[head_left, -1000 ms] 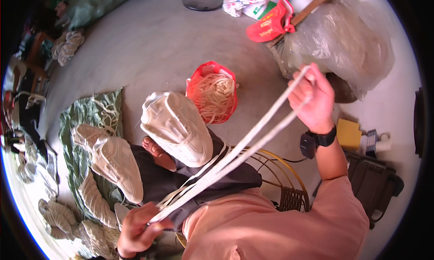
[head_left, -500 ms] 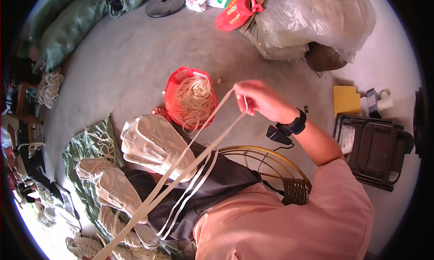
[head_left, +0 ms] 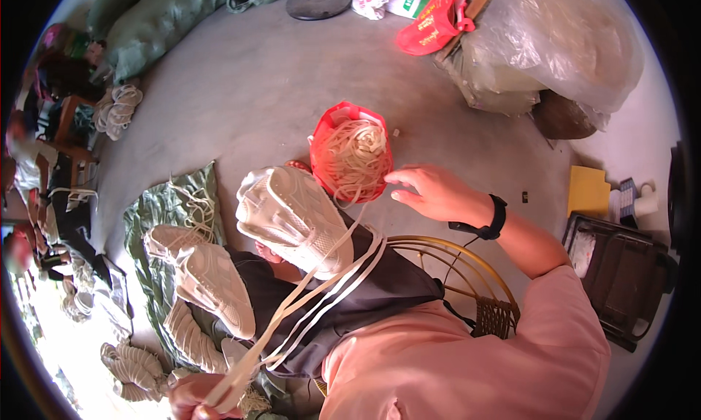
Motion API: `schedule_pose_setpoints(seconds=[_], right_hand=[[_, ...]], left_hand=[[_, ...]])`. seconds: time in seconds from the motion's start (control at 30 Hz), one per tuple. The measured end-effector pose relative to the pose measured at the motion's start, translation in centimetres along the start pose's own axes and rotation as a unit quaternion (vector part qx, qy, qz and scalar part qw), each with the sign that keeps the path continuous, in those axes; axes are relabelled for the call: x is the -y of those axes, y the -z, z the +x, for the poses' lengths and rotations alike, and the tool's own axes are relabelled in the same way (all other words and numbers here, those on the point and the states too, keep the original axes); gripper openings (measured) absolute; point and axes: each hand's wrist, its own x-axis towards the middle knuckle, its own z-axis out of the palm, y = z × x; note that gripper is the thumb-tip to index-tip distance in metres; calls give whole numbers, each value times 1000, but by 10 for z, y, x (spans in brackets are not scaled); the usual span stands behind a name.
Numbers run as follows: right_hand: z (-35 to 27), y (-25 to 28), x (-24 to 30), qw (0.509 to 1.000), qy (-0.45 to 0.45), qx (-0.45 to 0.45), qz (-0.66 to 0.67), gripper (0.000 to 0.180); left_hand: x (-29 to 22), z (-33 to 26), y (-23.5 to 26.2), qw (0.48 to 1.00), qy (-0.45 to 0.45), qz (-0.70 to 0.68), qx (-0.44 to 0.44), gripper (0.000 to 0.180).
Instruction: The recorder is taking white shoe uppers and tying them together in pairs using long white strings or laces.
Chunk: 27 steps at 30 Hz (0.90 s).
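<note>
Cream shoelaces point(head_left: 244, 365) run up from my left hand point(head_left: 197, 394) at the lower left, across my lap, with its fingers closed round them. Their far ends hang loose near my knee. My right hand point(head_left: 431, 190) is beside the red basket point(head_left: 317, 161), thumb and forefinger apart, with nothing seen between them. A tangle of pale laces point(head_left: 350, 153) fills the basket. One pale mesh sneaker point(head_left: 292, 215) rests by my knee, beneath the loose ends. Another pale sneaker point(head_left: 215, 288) lies to its left, against my dark trousers.
Green woven sheeting point(head_left: 150, 215) lies on the floor at left, with bundled pale shoe parts point(head_left: 193, 336) near it. Stuffed green sacks point(head_left: 164, 29) stand at the far left. Plastic bags point(head_left: 555, 40) pile up at far right. A folded dark chair point(head_left: 621, 274) and yellow box point(head_left: 588, 190) are right.
My right hand has let the raised laces go and come down toward the basket. The laces have slackened onto my lap. My left hand has come into view, and the whole view has shifted.
</note>
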Motion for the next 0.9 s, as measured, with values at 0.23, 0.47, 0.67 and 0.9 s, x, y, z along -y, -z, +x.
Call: schedule_pose_setpoints(seconds=[0.23, 0.47, 0.67, 0.9], right_hand=[[4, 8, 106, 877, 161, 236, 385, 45], [-5, -16, 130, 858, 169, 366, 319, 34], [4, -9, 109, 874, 143, 301, 353, 24], [22, 1, 97, 926, 64, 218, 301, 29]], left_hand=[[21, 80, -82, 947, 181, 182, 193, 11], [36, 76, -88, 954, 94, 219, 180, 10], [37, 72, -60, 960, 178, 175, 126, 20], [39, 63, -31, 950, 245, 182, 71, 21]])
